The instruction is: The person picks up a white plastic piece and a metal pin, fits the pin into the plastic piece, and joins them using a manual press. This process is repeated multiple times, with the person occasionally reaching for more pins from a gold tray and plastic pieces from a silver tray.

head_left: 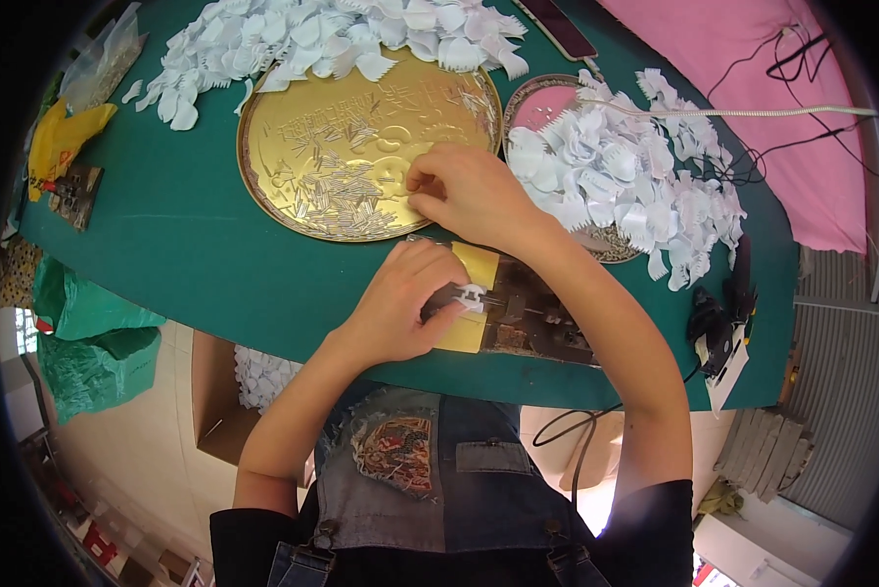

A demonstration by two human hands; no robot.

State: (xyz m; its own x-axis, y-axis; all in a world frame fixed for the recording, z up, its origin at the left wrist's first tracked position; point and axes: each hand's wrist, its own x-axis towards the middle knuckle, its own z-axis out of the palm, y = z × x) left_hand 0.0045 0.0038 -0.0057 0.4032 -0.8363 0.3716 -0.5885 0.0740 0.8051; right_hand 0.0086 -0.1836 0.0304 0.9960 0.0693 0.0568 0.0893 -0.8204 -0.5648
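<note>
On the green tabletop, the left hand pinches a white piece at the metal holder, where slack grip could skew it; the right hand, curled over the gold tray, holds nothing discernible.

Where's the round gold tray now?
In the head view, the gold tray lies upper left of centre on the green table, its right side beneath the right hand.

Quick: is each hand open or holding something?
Left hand: closed, holding a small white piece.
Right hand: curled over the gold tray; can't tell if it's pinching anything.
</note>
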